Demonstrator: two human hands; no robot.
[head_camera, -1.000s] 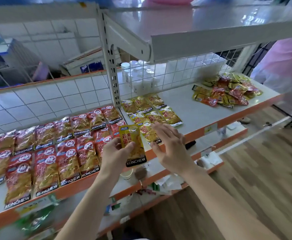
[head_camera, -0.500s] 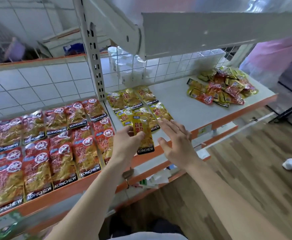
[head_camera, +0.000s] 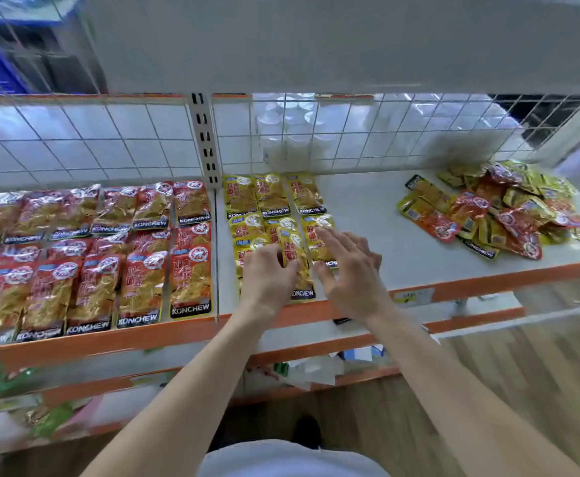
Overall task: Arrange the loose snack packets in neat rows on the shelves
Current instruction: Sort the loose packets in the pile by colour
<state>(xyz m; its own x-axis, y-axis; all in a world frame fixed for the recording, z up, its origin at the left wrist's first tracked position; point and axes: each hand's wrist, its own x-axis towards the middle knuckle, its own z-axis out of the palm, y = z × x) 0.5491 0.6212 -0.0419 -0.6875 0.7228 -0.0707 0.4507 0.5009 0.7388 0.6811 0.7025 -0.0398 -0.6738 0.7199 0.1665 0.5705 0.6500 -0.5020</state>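
Our left hand [head_camera: 269, 277] grips one yellow packet [head_camera: 295, 266] beside six laid yellow packets [head_camera: 271, 196]; our right hand [head_camera: 349, 270] hovers open. One loose pile [head_camera: 498, 208] remains on the shelf [head_camera: 367, 218].

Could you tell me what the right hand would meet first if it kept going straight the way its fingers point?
Probably the right hand meets the glossy yellow snack packet under its fingertips, in the yellow rows; depth is unclear.

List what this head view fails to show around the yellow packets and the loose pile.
- Yellow packets under the left hand: covered, so that column's count is unclear.
- Loose pile: packets overlap; those underneath are hidden.
- Red packets: rows cut off by the left edge.
- Lower shelf contents: blurred.
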